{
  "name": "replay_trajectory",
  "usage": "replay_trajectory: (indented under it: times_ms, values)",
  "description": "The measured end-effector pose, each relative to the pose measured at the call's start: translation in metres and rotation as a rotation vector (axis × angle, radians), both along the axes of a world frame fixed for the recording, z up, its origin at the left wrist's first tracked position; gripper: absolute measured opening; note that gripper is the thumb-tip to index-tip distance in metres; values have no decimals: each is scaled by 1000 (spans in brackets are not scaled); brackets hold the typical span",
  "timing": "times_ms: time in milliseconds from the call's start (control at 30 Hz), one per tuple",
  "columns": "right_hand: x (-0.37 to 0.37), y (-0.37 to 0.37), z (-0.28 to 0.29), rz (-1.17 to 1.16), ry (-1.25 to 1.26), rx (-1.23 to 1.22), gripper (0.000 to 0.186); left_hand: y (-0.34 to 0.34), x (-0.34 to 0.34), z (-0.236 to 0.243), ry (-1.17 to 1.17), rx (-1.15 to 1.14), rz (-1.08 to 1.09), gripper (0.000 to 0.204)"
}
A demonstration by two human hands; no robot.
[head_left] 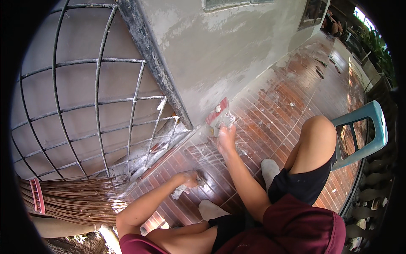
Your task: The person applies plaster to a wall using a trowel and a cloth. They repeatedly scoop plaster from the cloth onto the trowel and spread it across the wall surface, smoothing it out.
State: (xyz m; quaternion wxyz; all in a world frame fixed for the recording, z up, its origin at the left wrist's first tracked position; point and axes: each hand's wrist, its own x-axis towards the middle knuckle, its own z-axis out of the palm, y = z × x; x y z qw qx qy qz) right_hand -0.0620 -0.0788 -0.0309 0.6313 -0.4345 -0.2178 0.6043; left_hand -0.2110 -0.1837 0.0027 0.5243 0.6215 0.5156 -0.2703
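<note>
My left hand (190, 179) is low over the tiled floor, its fingers closed round a crumpled whitish rag (179, 192) that hangs out below the palm. Farther forward and to the right, my right hand (226, 134) grips a flat red-and-pale piece (217, 111) near the foot of the wall; whether it is a scraper or a bit of packaging I cannot tell. A small white lump shows on its red part. Pale dust and smears lie on the brown floor tiles (270, 122) between and around both hands.
A plastered grey wall (203, 63) rises ahead, beside a dark metal grille (97, 80) at the left. A stick broom (76, 199) lies at the lower left. Right of my knee stands a teal plastic stool (374, 137). A person (332, 24) is far off at the upper right.
</note>
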Motion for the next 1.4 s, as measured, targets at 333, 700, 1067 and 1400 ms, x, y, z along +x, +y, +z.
replay_trajectory:
  times_ms: [333,700,1067,1400]
  values:
    - [-17,-6,44,-122,-45,128,31,-6,-7,-33,-52,90,-72,29]
    - [-102,46,59,-407,-778,403,61,-3,-3,-6,16,-65,89,37]
    - [-85,-23,22,-343,-693,344,59,-5,-23,-32,20,96,-109,30]
    - [-124,36,59,-335,-725,428,62,-10,-35,-41,28,-13,58,24]
